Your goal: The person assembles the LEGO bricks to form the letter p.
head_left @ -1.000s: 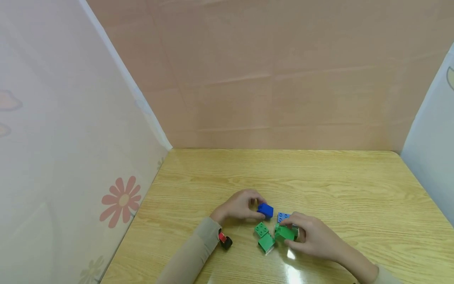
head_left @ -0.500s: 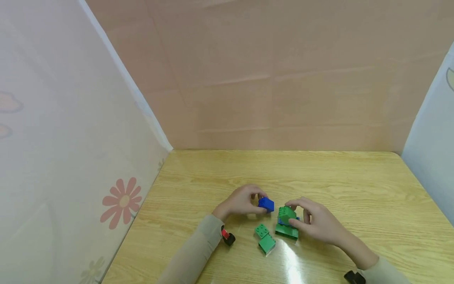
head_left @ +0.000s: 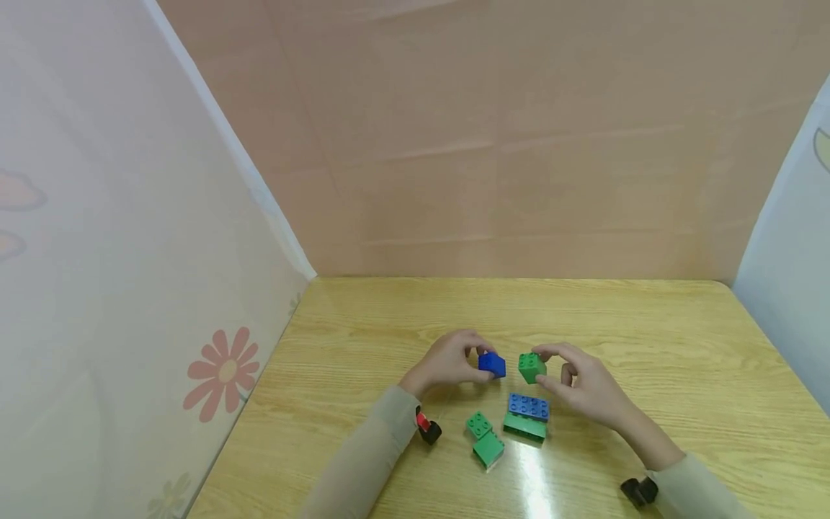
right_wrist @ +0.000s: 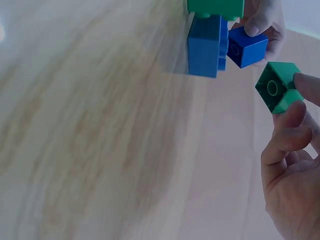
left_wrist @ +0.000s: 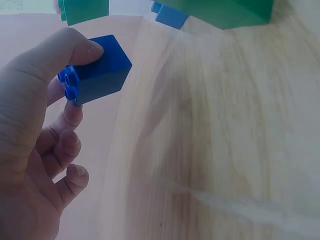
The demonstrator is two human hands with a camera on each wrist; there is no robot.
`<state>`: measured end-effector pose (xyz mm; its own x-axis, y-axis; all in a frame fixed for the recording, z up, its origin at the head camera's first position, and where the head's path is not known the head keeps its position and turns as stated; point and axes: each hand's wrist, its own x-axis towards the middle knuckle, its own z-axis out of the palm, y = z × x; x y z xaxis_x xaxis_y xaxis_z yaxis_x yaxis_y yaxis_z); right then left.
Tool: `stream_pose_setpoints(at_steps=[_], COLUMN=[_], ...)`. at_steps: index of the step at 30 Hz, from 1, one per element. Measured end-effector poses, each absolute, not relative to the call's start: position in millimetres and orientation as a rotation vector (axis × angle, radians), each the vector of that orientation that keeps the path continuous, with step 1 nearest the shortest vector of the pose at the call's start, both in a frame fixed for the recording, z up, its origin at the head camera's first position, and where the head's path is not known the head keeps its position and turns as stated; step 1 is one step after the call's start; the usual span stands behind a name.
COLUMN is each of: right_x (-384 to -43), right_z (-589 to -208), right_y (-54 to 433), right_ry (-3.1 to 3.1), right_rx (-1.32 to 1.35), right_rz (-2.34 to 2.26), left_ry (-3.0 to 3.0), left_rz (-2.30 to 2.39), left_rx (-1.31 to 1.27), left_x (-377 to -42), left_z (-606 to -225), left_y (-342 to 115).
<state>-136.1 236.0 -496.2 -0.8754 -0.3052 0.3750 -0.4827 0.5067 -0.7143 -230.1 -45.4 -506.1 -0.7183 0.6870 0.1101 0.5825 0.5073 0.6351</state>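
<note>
My left hand [head_left: 452, 359] pinches a dark blue toy building brick [head_left: 492, 365] between thumb and fingers; in the left wrist view the studs of this blue brick [left_wrist: 102, 70] point toward the palm. Close on the right, my right hand [head_left: 583, 382] holds a green brick [head_left: 532, 367] by thumb and fingertips, studs up. The right wrist view shows the hollow underside of that green brick [right_wrist: 277, 87]. A small gap separates the two held bricks. Just nearer than them, a long blue brick [head_left: 528, 406] with studs up lies against a long green brick [head_left: 525, 427].
Left of the long bricks, a small green brick [head_left: 478, 424] and another green brick [head_left: 488, 450] lie corner to corner on the wooden table [head_left: 389, 303]. A pink backdrop [head_left: 493, 144] rises behind the table, and a flowered white sheet [head_left: 130, 252] hangs at the left.
My right hand has lifted the green brick up and away from over the long blue brick, which now shows fully. My left hand has moved slightly up and right with its blue brick.
</note>
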Motion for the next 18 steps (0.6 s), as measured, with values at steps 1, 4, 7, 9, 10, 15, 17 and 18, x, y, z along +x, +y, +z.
stream_pose_setpoints(at_steps=[1,4,7,9,10,15,17,18], right_x=[-138,-142,-146,-149,-150,-155,-157,-159], right_z=[-497,-499,-501,-501,-502,-503,-503,-503], right_y=[237,239,240,240,240,240,240,239], right_ry=[-2.547,-2.546,-2.542,-2.54,-2.539,-2.538,-2.536,-2.537], right_rx=[0.666,0.638,0.615,0.599,0.593,0.559,0.544,0.537], right_rz=[1.303,1.314,1.342,1.362,1.374,1.407,1.425,1.434], left_ry=[2.593,2.6,2.619,2.631,2.639,2.663,2.67,2.67], left_rz=[0.996,0.988,0.958,0.938,0.925,0.875,0.867,0.869], left_rx=[1.089,1.062,1.048,1.031,1.026,1.007,1.011,1.009], left_x=[-231,-234,-238,-240,-241,-247,-250,-251], left_z=[-506,-507,-509,-509,-509,-506,-505,-505], left_y=[-44,-39,-33,-29,-28,-23,-21,-21])
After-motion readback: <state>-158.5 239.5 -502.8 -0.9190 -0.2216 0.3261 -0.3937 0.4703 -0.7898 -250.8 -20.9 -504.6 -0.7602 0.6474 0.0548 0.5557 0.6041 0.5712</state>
